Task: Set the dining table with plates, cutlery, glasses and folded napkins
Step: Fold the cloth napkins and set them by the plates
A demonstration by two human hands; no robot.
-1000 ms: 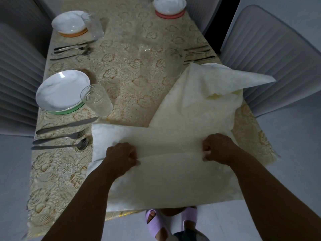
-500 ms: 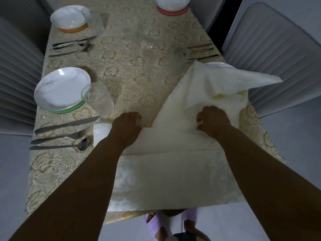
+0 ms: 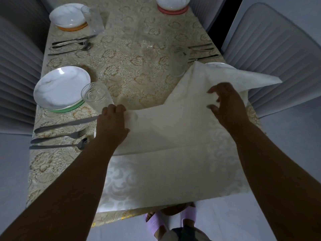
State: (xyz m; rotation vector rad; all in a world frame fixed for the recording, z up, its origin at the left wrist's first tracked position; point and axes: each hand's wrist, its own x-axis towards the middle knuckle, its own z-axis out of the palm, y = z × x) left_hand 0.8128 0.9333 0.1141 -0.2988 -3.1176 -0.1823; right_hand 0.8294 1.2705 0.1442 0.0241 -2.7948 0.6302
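Note:
A large cream napkin [image 3: 173, 153] lies spread over the near end of the table, its near part folded away from me into a double layer. My left hand [image 3: 112, 124] presses flat on the folded edge at the left. My right hand [image 3: 227, 105] hovers over the cloth's right side with fingers spread, holding nothing. A raised corner of the napkin [image 3: 243, 79] covers most of the right-hand plate [image 3: 215, 64]. On the left sit a white plate [image 3: 60, 86] on a green mat, a ribbed glass [image 3: 96, 96], and a knife, fork and spoon [image 3: 60, 134].
Farther off stand a plate on an orange mat [image 3: 67, 16] with a glass [image 3: 93, 19] and cutlery [image 3: 71, 45], a bowl on a red mat [image 3: 172, 3], another glass [image 3: 178, 60] and cutlery [image 3: 202, 53]. Grey chairs [image 3: 274, 54] flank the table.
Both hands carried the napkin's near edge away from me and laid it down as a fold. My right hand then let go and lifted with fingers apart; my left stayed on the cloth.

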